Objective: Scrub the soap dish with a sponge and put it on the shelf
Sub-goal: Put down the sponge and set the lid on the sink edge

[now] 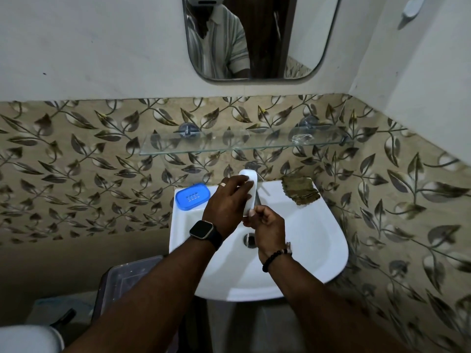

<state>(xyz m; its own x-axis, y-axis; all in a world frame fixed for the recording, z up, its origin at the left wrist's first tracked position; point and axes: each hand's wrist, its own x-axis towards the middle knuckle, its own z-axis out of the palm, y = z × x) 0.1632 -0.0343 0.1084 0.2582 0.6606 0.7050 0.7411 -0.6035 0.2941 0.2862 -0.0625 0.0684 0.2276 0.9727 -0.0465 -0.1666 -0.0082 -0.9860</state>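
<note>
soap dish (251, 200) (white) in left hand (226, 203), right hand (269, 226)

Hands: two, left hand (226, 200), right hand (270, 225)
Soap dish parts: two, white shell (251, 200), blue tray (193, 196)
Sink (318, 225): one
Drain (249, 240): one
Glass shelf (229, 146): one
Shelf mounts: two, left mount (188, 129), right mount (309, 122)
Mirror (293, 34): one
Cloth (300, 191): one
Wristwatch (201, 230): one
Bead bracelet (275, 258): one
Ring (222, 184): one
White wall hook (411, 6): one
</note>
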